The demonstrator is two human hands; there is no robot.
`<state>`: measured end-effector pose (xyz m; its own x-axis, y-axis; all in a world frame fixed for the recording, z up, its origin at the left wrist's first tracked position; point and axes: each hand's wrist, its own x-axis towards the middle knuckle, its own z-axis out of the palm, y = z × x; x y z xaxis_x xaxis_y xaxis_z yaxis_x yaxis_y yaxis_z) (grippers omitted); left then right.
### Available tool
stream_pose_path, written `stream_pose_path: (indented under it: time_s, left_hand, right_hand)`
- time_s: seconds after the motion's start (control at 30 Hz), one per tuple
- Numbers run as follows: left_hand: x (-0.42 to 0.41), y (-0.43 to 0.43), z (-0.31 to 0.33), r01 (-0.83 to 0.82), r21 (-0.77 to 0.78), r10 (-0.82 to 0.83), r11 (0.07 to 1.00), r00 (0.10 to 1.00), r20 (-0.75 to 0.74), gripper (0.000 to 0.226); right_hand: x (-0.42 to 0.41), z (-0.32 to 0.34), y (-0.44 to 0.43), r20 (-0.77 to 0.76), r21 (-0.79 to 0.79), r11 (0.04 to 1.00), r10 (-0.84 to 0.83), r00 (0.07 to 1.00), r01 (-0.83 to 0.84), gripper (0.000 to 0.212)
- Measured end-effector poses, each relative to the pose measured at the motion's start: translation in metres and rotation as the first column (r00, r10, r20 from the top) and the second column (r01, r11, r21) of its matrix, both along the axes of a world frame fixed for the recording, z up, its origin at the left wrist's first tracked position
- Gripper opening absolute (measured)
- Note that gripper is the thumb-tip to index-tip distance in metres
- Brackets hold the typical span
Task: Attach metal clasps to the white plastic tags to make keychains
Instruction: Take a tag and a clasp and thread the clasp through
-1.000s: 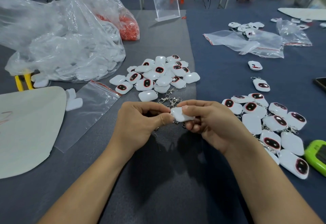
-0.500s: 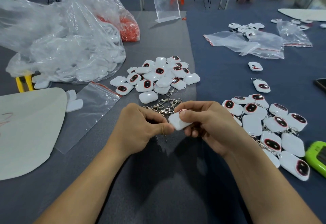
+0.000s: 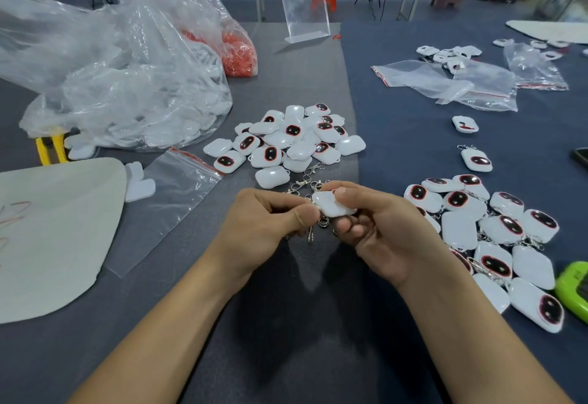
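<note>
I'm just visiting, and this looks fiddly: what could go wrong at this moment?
The clasp dangles from the pinching left hand; it might slip before hooking onto the white tag in the right hand.
A dropped clasp could tangle with the loose clasps lying just beyond the hands.

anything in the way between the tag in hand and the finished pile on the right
Nothing visible: the right hand holds the white tag, and only bare cloth lies between it and the finished keychains.
</note>
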<state>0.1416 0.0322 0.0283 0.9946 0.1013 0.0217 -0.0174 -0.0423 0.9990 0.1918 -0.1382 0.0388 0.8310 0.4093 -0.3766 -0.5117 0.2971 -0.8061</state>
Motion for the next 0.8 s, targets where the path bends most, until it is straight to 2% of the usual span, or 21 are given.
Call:
stream_pose_path:
  time_s: [0.07, 0.13, 0.2, 0.27, 0.3, 0.33, 0.37, 0.4, 0.43, 0.5, 0.53, 0.57, 0.63, 0.7, 0.77, 0.8]
  left_hand:
    - [0.001, 0.0, 0.001, 0.002, -0.003, -0.002, 1.0, 1.0, 0.008, 0.004]
    - [0.0, 0.002, -0.002, -0.084, 0.215, 0.059, 0.973, 0.991, 0.117, 0.011]
    - [-0.002, 0.004, -0.005, -0.182, 0.531, 0.017, 0.828, 0.954, 0.3, 0.004]
    - [-0.005, 0.004, -0.006, -0.274, 0.765, -0.135, 0.582, 0.895, 0.424, 0.014]
    - [-0.005, 0.005, -0.007, -0.308, 0.817, -0.196, 0.487, 0.873, 0.446, 0.017]
    - [-0.005, 0.005, -0.009, -0.342, 0.832, -0.222, 0.437, 0.855, 0.468, 0.017]
    - [-0.005, 0.005, -0.01, -0.367, 0.822, -0.204, 0.434, 0.849, 0.487, 0.015]
    - [-0.005, 0.005, -0.01, -0.38, 0.787, -0.142, 0.486, 0.854, 0.5, 0.011]
    - [-0.006, 0.004, -0.009, -0.364, 0.717, -0.041, 0.594, 0.877, 0.479, 0.007]
    - [-0.005, 0.001, -0.008, -0.282, 0.47, 0.134, 0.836, 0.937, 0.323, 0.01]
    - [-0.004, -0.001, -0.007, -0.218, 0.332, 0.149, 0.918, 0.964, 0.221, 0.013]
    - [-0.002, -0.003, -0.007, -0.166, 0.223, 0.136, 0.961, 0.981, 0.141, 0.013]
    - [0.001, -0.004, -0.006, -0.096, 0.09, 0.093, 0.991, 0.995, 0.041, 0.012]
    - [0.003, -0.004, -0.006, -0.072, 0.031, 0.072, 0.997, 0.997, 0.003, 0.011]
    - [0.002, -0.003, -0.006, -0.104, 0.088, 0.1, 0.991, 0.994, 0.043, 0.01]
    - [0.001, -0.002, -0.007, -0.135, 0.191, 0.115, 0.972, 0.987, 0.111, 0.008]
  right_hand:
    - [-0.001, -0.001, 0.001, 0.021, 0.008, 1.0, -0.014, 1.0, 0.014, 0.026]
    - [-0.003, -0.001, 0.003, 0.101, -0.024, 0.999, -0.033, 0.994, 0.036, 0.022]
    - [-0.005, -0.001, 0.003, 0.228, -0.104, 0.993, -0.031, 0.973, 0.056, 0.021]
    - [-0.008, -0.001, 0.005, 0.365, -0.2, 0.977, -0.001, 0.931, 0.08, 0.023]
    - [-0.009, -0.001, 0.006, 0.422, -0.236, 0.967, 0.013, 0.907, 0.096, 0.022]
    - [-0.01, -0.001, 0.007, 0.456, -0.253, 0.961, 0.018, 0.89, 0.11, 0.02]
    - [-0.011, -0.001, 0.007, 0.463, -0.246, 0.962, 0.013, 0.886, 0.114, 0.019]
    - [-0.01, -0.001, 0.008, 0.438, -0.218, 0.97, -0.001, 0.899, 0.108, 0.019]
    - [-0.009, -0.001, 0.007, 0.386, -0.174, 0.98, -0.02, 0.922, 0.094, 0.021]
    - [-0.005, 0.0, 0.007, 0.244, -0.083, 0.994, -0.049, 0.968, 0.072, 0.022]
    - [-0.003, -0.001, 0.006, 0.186, -0.052, 0.996, -0.057, 0.981, 0.067, 0.023]
    - [-0.002, -0.002, 0.006, 0.147, -0.032, 0.997, -0.062, 0.987, 0.067, 0.023]
    - [-0.001, -0.004, 0.007, 0.112, 0.0, 0.997, -0.07, 0.991, 0.071, 0.023]
    - [-0.002, -0.007, 0.008, 0.111, 0.022, 0.997, -0.075, 0.991, 0.073, 0.023]
    - [-0.005, -0.007, 0.01, 0.126, 0.033, 0.995, -0.093, 0.988, 0.089, 0.02]
    - [-0.006, -0.007, 0.011, 0.148, 0.027, 0.993, -0.113, 0.982, 0.111, 0.019]
